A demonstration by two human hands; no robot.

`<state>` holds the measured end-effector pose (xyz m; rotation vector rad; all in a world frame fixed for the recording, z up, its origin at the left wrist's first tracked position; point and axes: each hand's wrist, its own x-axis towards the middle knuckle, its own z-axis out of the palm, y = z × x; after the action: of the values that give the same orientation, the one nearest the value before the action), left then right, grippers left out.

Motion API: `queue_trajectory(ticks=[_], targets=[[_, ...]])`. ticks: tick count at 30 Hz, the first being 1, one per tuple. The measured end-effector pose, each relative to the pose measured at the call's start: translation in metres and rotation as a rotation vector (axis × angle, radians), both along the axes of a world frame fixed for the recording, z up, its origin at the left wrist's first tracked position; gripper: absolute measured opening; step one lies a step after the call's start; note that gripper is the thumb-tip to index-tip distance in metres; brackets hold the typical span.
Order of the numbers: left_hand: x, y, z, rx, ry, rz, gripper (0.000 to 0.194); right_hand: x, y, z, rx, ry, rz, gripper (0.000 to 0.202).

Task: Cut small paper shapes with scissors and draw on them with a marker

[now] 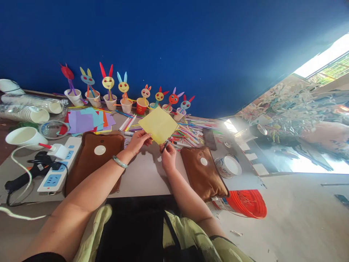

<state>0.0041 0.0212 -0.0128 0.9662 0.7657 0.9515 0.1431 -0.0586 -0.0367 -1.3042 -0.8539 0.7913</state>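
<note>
My left hand (pixel 139 142) is closed on the left lower edge of a square sheet of yellow paper (pixel 158 124), held up over the table. At the sheet's bottom corner, my right hand (pixel 168 157) is closed around small dark-handled scissors (pixel 164 146); their blades are mostly hidden, so I cannot tell whether they are cutting. Behind the sheet stand several paper cups with rabbit-faced figures, one a red cup (pixel 141 106). Coloured pens and sticks (pixel 188 136) lie spread just beyond my hands.
Brown cushioned pouches flank my hands, one on the left (pixel 94 163) and one on the right (pixel 203 171). Further left are coloured paper sheets (pixel 80 122), a white power strip (pixel 58 171) and a black glue gun (pixel 24 178). A red bucket (pixel 249 203) stands below the table's right side.
</note>
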Motion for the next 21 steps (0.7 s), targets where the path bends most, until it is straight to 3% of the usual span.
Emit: queue_trajectory(ticks=[21], targets=[[0.0000, -0.0019, 0.0000, 0.079, 0.032, -0.026, 0.040, -0.0013, -0.0003, -0.0005, -0.020, -0.007, 0.017, 0.024]])
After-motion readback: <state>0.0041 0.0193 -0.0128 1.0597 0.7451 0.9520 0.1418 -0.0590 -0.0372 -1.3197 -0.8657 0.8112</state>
